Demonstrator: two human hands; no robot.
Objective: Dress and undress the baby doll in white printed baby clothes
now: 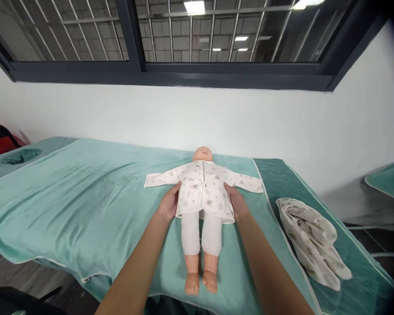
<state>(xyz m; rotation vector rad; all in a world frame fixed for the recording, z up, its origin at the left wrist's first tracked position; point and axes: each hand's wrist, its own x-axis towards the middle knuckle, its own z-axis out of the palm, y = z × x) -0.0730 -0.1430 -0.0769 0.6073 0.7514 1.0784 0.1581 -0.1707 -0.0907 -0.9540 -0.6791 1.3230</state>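
Observation:
A baby doll (192, 236) lies on its back on the green bed cover (95, 197), its head toward the wall and its bare feet toward me. It wears a white printed shirt (193, 190) with both sleeves stretched out sideways, and plain white trousers (212, 232). My left hand (170, 202) grips the doll's side at the shirt, thumb on top. On the opposite side, my right hand (237, 202) holds it the same way. The other fingers of both hands are mostly hidden along the doll's sides.
A crumpled, printed white cloth (311, 243) lies on the darker green cover at the right. Behind the bed stands a white wall (170, 116) below a dark-framed window (216, 74). A red and black item (0, 142) sits at the far left, near a face hole (21, 156).

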